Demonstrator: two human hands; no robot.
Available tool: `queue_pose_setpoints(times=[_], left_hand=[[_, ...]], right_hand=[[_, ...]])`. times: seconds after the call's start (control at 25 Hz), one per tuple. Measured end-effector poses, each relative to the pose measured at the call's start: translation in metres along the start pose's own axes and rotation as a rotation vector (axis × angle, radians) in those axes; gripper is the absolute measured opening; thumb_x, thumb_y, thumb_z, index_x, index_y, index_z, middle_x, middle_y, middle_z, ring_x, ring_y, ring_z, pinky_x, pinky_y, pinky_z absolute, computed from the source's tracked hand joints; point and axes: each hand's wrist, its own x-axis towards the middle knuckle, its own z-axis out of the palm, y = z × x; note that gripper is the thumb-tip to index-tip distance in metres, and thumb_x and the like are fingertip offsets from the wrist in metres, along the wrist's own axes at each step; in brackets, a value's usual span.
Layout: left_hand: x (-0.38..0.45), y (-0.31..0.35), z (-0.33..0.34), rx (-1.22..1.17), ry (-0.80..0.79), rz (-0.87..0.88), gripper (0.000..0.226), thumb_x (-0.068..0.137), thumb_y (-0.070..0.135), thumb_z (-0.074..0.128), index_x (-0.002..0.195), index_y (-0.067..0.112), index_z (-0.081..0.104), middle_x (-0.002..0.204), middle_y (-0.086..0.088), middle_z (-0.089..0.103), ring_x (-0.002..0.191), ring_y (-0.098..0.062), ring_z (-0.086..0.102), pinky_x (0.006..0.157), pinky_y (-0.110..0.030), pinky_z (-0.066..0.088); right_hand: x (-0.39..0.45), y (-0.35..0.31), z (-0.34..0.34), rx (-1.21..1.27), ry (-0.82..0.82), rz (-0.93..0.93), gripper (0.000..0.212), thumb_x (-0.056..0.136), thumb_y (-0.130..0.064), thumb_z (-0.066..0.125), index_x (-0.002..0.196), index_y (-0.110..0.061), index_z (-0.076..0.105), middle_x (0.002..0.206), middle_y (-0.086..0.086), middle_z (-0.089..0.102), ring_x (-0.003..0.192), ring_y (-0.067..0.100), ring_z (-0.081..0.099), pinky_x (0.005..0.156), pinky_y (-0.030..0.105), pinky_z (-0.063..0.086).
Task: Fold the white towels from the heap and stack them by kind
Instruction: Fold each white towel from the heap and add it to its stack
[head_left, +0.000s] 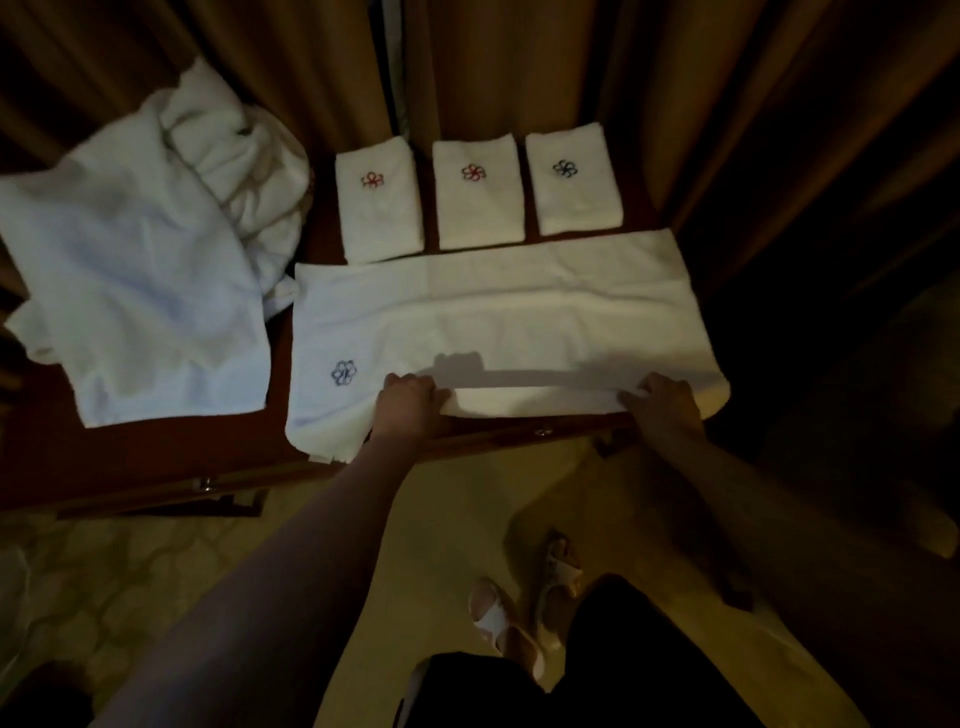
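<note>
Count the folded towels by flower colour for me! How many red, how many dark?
Red flower: 2, left towel and middle towel
Dark flower: 1, right towel
Total folded: 3

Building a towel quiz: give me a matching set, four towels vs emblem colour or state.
Things:
1. spread towel
2. left folded towel
3. right folded towel
4. towel heap

States:
A. red emblem
B. unfolded, crumpled
C. dark emblem
D. blue emblem, near edge gripped by the left hand and right hand

Pairs: 1-D, 2-A, 3-C, 4-B
</note>
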Motion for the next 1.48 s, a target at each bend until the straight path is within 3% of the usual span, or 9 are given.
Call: queue_pose_setpoints(times=[0.08, 0.16, 0.32, 0.56, 0.76, 0.88, 1.04, 1.2, 1.48], left_hand=[[0.011, -0.001, -0.003, -0.009, -0.005, -0.002, 0.036, 0.098, 0.038, 0.043, 0.108, 0.014, 0.067, 0.101, -0.007, 0.065, 0.098, -0.028, 0.054, 0.08, -0.033, 0.039], [0.021, 0.003, -0.006, -0.028, 0.022, -0.047, 0.037, 0.098, 0.038, 0.042, 0.11, 0.012, 0.065, 0.101, -0.006, 0.064, 0.097, -0.028, 0.054, 0.082, -0.034, 0.038], [0.042, 0.016, -0.009, -0.012, 0.102, -0.129, 0.037, 0.099, 0.035, 0.046, 0.1, 0.004, 0.067, 0.098, -0.015, 0.065, 0.102, -0.033, 0.05, 0.086, -0.039, 0.044], [0.092, 0.037, 0.009, 0.001, 0.108, -0.274, 0.041, 0.099, 0.037, 0.044, 0.118, 0.003, 0.058, 0.114, -0.02, 0.059, 0.111, -0.036, 0.047, 0.094, -0.042, 0.04], [0.128, 0.073, 0.037, 0.036, -0.047, -0.245, 0.053, 0.093, 0.046, 0.052, 0.135, 0.014, 0.046, 0.139, -0.018, 0.045, 0.136, -0.037, 0.029, 0.113, -0.053, 0.021], [0.138, 0.092, 0.049, 0.167, -0.124, -0.301, 0.061, 0.094, 0.059, 0.039, 0.138, 0.016, 0.045, 0.146, -0.015, 0.039, 0.142, -0.037, 0.019, 0.112, -0.064, 0.004], [0.142, 0.113, 0.058, 0.196, -0.091, -0.367, 0.071, 0.094, 0.066, 0.023, 0.131, 0.014, 0.052, 0.142, -0.016, 0.045, 0.141, -0.038, 0.022, 0.11, -0.067, -0.001], [0.143, 0.129, 0.067, 0.325, -0.024, -0.005, 0.073, 0.087, 0.075, 0.033, 0.124, 0.017, 0.058, 0.127, -0.011, 0.058, 0.119, -0.033, 0.044, 0.102, -0.047, 0.027], [0.171, 0.155, 0.079, 0.269, -0.033, 0.182, 0.036, 0.094, 0.033, 0.054, 0.124, 0.015, 0.059, 0.115, -0.013, 0.064, 0.112, -0.034, 0.051, 0.093, -0.041, 0.033]], right_hand=[[0.01, -0.005, -0.013, -0.152, 0.05, -0.09, 0.013, 0.091, -0.012, 0.054, 0.099, -0.006, 0.061, 0.105, 0.014, 0.061, 0.103, 0.034, 0.052, 0.081, 0.034, 0.041], [0.023, -0.012, -0.022, -0.262, 0.077, -0.088, 0.022, 0.087, -0.003, 0.05, 0.105, -0.009, 0.062, 0.114, 0.014, 0.059, 0.11, 0.033, 0.048, 0.092, 0.035, 0.037], [0.049, -0.006, -0.03, -0.356, 0.064, -0.095, 0.021, 0.094, -0.016, 0.046, 0.108, -0.015, 0.063, 0.123, 0.008, 0.054, 0.117, 0.031, 0.044, 0.102, 0.037, 0.032], [0.105, -0.024, -0.045, -0.343, 0.049, -0.1, 0.035, 0.096, -0.023, 0.05, 0.124, -0.003, 0.049, 0.126, 0.023, 0.048, 0.121, 0.039, 0.044, 0.089, 0.044, 0.047], [0.159, -0.014, -0.041, -0.497, -0.124, -0.154, 0.039, 0.099, -0.023, 0.043, 0.132, -0.003, 0.037, 0.134, 0.02, 0.046, 0.129, 0.038, 0.033, 0.091, 0.045, 0.043], [0.178, -0.004, -0.042, -0.501, -0.104, -0.252, 0.031, 0.1, -0.027, 0.041, 0.123, -0.005, 0.045, 0.123, 0.018, 0.053, 0.12, 0.035, 0.041, 0.086, 0.042, 0.042], [0.198, 0.011, -0.048, -0.725, -0.139, -0.372, 0.039, 0.096, -0.041, 0.048, 0.121, -0.01, 0.047, 0.12, 0.011, 0.057, 0.116, 0.032, 0.045, 0.098, 0.042, 0.032], [0.216, 0.028, -0.053, -0.653, -0.202, -0.318, 0.043, 0.091, -0.027, 0.055, 0.129, -0.011, 0.041, 0.125, 0.012, 0.052, 0.119, 0.033, 0.043, 0.101, 0.044, 0.031], [0.235, 0.052, -0.054, -0.379, -0.077, 0.081, 0.047, 0.096, -0.037, 0.049, 0.135, -0.011, 0.046, 0.137, 0.015, 0.048, 0.122, 0.036, 0.048, 0.091, 0.04, 0.043]])
